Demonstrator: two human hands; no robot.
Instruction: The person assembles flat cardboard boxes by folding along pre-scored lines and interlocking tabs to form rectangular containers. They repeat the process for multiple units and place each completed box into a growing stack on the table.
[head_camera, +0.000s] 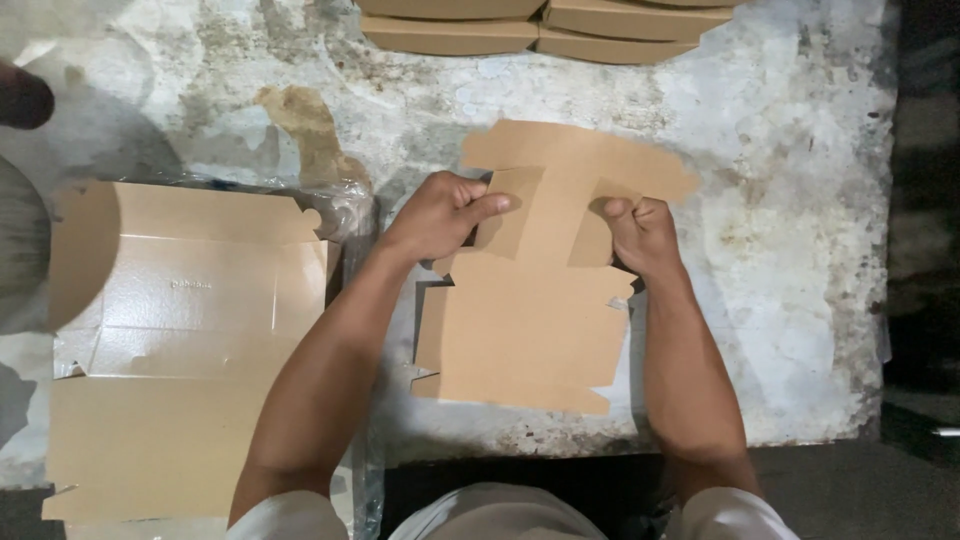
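Note:
A flat brown cardboard box blank (530, 330) lies in front of me on a worn white table (790, 200). My left hand (440, 213) grips the blank's left side flap, thumb pressed over the folded edge. On the right side flap my right hand (642, 232) is closed, folding it inward. Both flaps are bent up over the middle panel. The far part of the blank still lies flat on the table.
A stack of flat cardboard blanks (170, 340) in a clear plastic wrap lies at the left. Several folded brown boxes (540, 28) are stacked at the far edge. The table's front edge runs near my body; dark floor lies to the right.

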